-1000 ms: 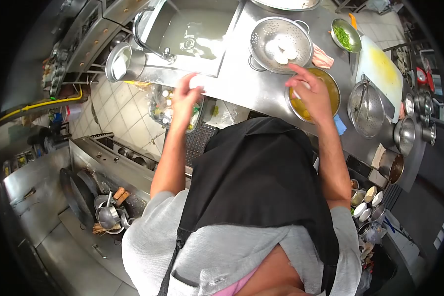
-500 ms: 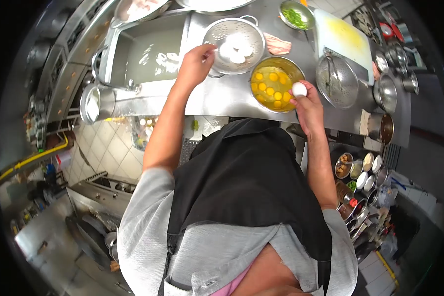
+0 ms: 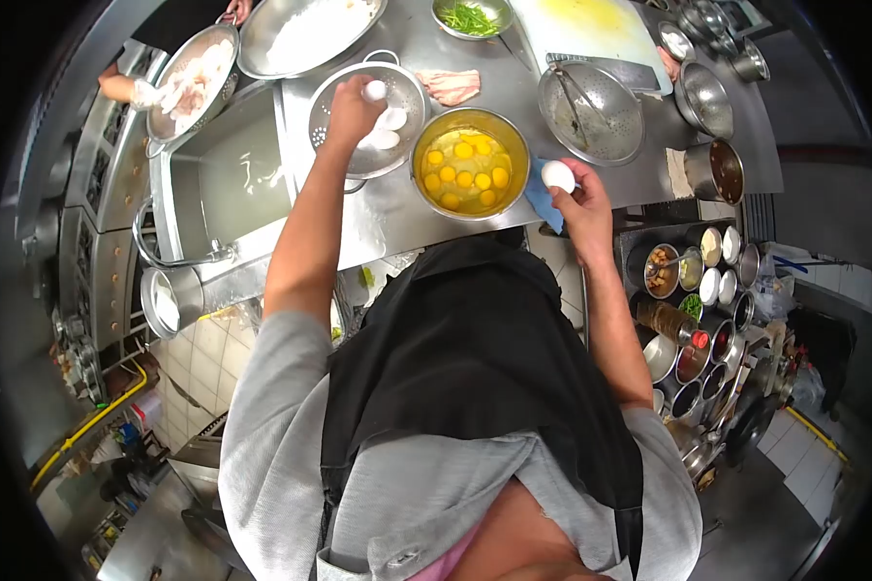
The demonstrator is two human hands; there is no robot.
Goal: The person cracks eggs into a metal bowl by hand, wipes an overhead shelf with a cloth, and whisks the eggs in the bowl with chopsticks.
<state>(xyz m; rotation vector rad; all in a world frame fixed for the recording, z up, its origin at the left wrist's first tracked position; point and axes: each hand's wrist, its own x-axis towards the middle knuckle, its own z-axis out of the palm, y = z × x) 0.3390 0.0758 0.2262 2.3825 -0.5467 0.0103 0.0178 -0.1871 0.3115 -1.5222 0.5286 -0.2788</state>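
My left hand [image 3: 356, 111] reaches into a steel colander [image 3: 322, 102] with its fingers curled on a white egg [image 3: 374, 91]. Two more white eggs [image 3: 391, 118] lie below it in the colander. Next to the colander, a steel bowl [image 3: 520, 136] holds several raw yolks [image 3: 465, 180] in clear egg white. In my right hand [image 3: 586, 205], right of that bowl, another white egg [image 3: 558, 176] is held between thumb and fingers. A blue cloth [image 3: 544, 198] is partly visible between the bowl and that hand.
A water-filled sink [image 3: 228, 174] is at left. Beyond it, another person's hand [image 3: 145, 93] touches a colander of pale pieces [image 3: 189, 92]. Raw meat [image 3: 452, 87], a bowl of chopped greens [image 3: 471, 17], a cutting board with a cleaver [image 3: 606, 74] and a strainer [image 3: 606, 131] stand around.
My left hand has moved from the colander's near rim into it, onto an egg. My right hand and its egg have drawn away from the bowl's rim. The camera view has turned.
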